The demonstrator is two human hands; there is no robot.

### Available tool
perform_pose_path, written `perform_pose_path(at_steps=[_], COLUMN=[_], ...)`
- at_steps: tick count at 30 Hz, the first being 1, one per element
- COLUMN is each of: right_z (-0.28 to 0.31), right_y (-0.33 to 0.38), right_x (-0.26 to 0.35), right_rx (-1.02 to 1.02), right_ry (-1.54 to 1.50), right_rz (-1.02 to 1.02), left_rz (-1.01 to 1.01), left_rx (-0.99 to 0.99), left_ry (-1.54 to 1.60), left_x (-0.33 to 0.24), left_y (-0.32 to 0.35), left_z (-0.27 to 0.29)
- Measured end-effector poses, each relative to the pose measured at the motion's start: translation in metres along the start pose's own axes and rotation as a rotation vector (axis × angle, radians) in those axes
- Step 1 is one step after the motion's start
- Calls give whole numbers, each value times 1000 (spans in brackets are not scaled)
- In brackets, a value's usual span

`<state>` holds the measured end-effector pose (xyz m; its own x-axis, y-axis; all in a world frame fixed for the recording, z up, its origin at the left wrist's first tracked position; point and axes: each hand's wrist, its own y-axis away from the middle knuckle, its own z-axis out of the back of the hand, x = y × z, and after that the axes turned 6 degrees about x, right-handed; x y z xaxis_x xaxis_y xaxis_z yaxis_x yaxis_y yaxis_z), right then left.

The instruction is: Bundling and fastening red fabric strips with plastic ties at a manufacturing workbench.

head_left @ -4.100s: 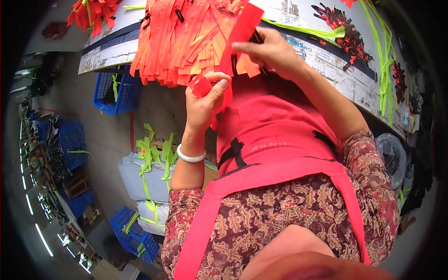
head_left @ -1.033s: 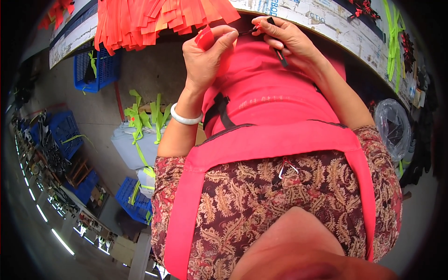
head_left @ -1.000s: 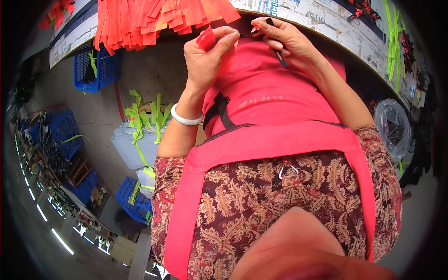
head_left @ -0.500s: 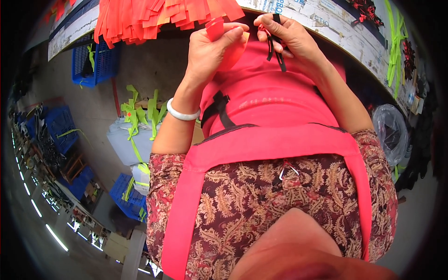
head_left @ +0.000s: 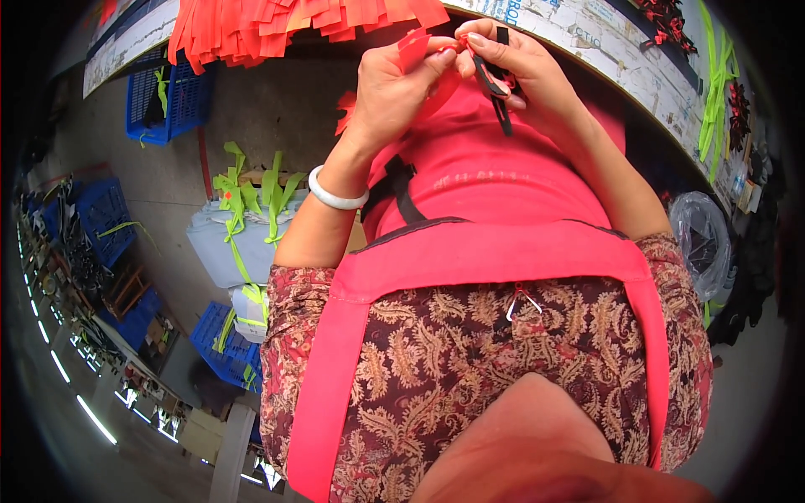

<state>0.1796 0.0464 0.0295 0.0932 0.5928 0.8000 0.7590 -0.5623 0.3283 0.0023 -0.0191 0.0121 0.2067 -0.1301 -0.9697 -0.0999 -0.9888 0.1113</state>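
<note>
Grey concrete floor (head_left: 277, 109) fills the left of the view, and a long counter (head_left: 612, 63) covered in printed paper curves across the top; a thick bunch of orange strips (head_left: 293, 25) hangs over its near edge, just above the hands. Both hands meet close in front of that edge, over a pink apron (head_left: 495, 251) worn on top of a dark red patterned blouse (head_left: 436, 352); the left hand (head_left: 390, 88) has its fingers (head_left: 443, 59) closed narrowly on a small red strip (head_left: 415, 50), pinched between thumb and forefinger, with the piece standing up above the knuckles; a white bangle (head_left: 335, 197) sits on that wrist. The right hand (head_left: 520, 71) touches the left at the fingertips; its fingers (head_left: 478, 40) are pinched tight on a black strap (head_left: 495, 80), which loops at the thumb and hangs down across the palm; a bit of red shows at the pinch point between the two hands, though how it joins the strap cannot be told.

On the floor to the left lies a pale bundle (head_left: 226, 243) tied with bright green tape (head_left: 251, 189); blue plastic crates (head_left: 159, 101) stand further off, one by the counter and others lower down. On the counter's far right lie more green tape (head_left: 717, 67) and red-and-black pieces (head_left: 662, 17); a clear plastic bag (head_left: 700, 239) sits under the edge there.
</note>
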Motion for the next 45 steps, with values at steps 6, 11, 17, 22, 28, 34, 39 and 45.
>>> perform_pose_path(at_steps=[6, 11, 17, 22, 28, 34, 39, 45], right_z=[-6, -8, -9, 1, 7, -5, -19, -22], right_y=[-2, -3, -1, -1, -3, 1, 8, 12], right_x=[-5, -5, -5, -6, 1, 17, 20, 31], right_rx=[-29, -61, -100, -315, -168, -158, -122, -102], right_ry=[-57, 53, 69, 391, 306, 471, 584, 597], right_rz=[-9, -5, -37, 36, -43, 207, 122, 14], left_rz=[-76, -95, -63, -124, -59, 78, 136, 185], left_rx=[-21, -29, -47, -74, -17, -1, 67, 39], left_ry=[-87, -99, -164, -88, 40, 176, 260, 253], left_x=[6, 7, 5, 1, -5, -16, -20, -23], left_y=[-1, -1, 0, 0, -2, 0, 2, 4], left_z=[-2, -1, 0, 7, 13, 22, 23, 23])
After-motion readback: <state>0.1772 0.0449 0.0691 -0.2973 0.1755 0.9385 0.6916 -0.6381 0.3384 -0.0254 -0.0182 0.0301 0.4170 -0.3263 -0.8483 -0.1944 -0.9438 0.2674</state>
